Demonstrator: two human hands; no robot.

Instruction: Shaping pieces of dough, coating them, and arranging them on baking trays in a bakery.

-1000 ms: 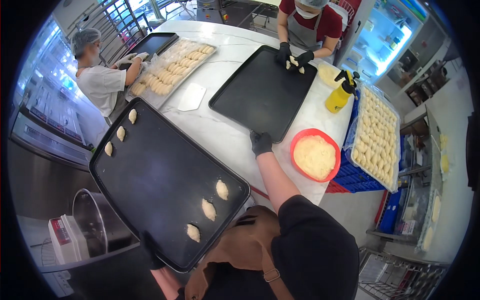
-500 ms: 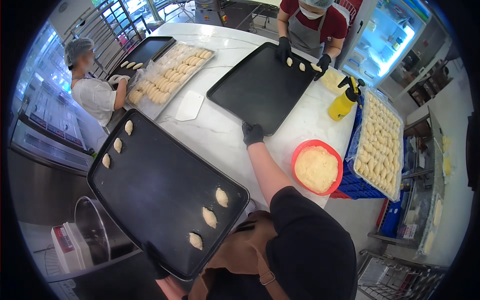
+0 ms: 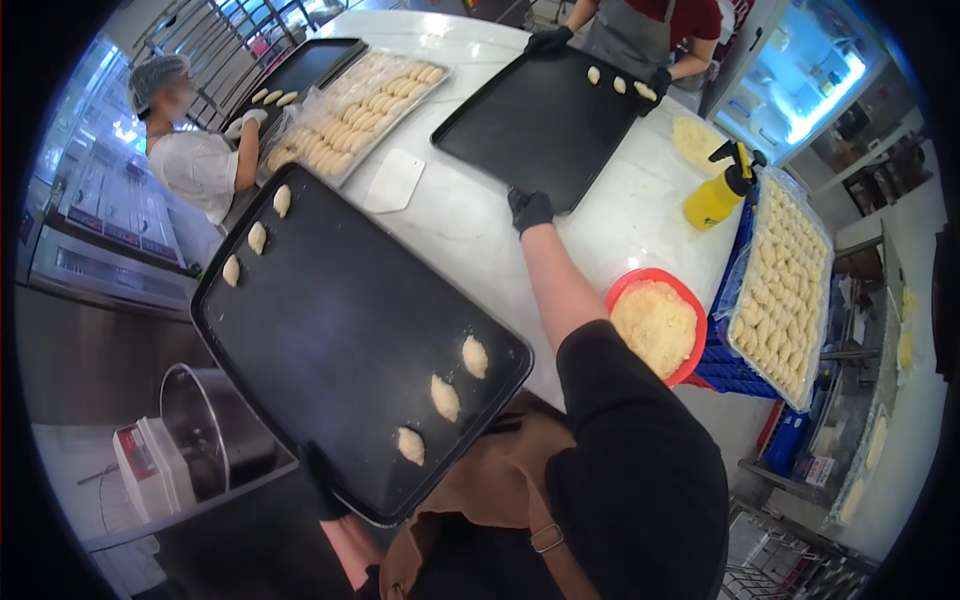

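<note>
My left hand (image 3: 322,485), in a black glove, grips the lower edge of a large black baking tray (image 3: 330,330); its fingers are mostly hidden against the dark rim. This tray is tilted in front of me, with three shaped dough pieces (image 3: 444,398) near its right end and three more (image 3: 257,238) at the far left end. My right arm reaches forward, and my gloved right hand (image 3: 530,208) is closed on the near corner of a second black baking tray (image 3: 540,130). Three dough pieces (image 3: 620,86) lie along that tray's far right side.
Across the marble table (image 3: 450,220), a co-worker's gloved hands (image 3: 549,40) hold the second tray. Another person works at the left beside a tray of dough rolls (image 3: 350,120). A white scraper (image 3: 395,181), red bowl of crumbly filling (image 3: 655,325), yellow spray bottle (image 3: 713,200) and full dough tray (image 3: 782,285) surround my reach.
The second tray has moved slightly away from me with my right hand on it. The co-worker's hand has gone from the dough pieces to the tray's far corner. My view has shifted.
</note>
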